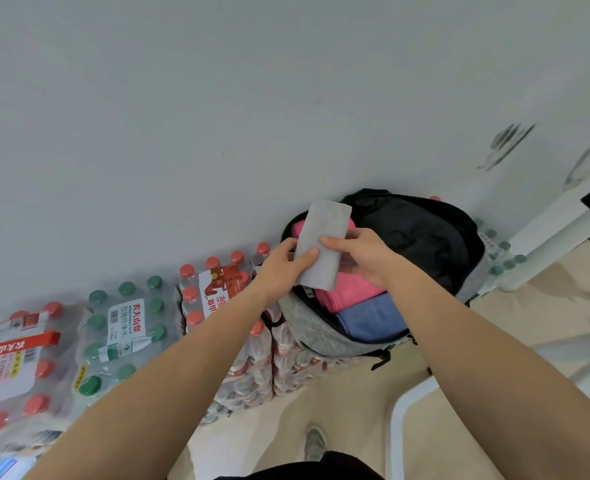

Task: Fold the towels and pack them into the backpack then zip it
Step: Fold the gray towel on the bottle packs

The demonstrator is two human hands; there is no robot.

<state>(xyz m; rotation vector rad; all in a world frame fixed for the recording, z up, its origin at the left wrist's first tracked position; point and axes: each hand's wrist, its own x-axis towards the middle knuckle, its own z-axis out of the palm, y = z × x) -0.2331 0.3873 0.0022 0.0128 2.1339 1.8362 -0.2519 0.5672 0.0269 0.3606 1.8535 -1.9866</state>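
Best slide the grey towel (322, 244) in flat, at 12 o'clock of the pink towel (347, 289) and blue towel (371, 318) already inside the backpack (421, 237). Left hand (283, 268) and right hand (362, 254) reach forward, fingers clamped on its edges above the opening.

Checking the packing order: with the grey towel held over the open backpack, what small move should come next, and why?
Probably lower the folded grey towel, held by the left hand and right hand, into the open backpack onto the pink towel; the blue towel is already inside.
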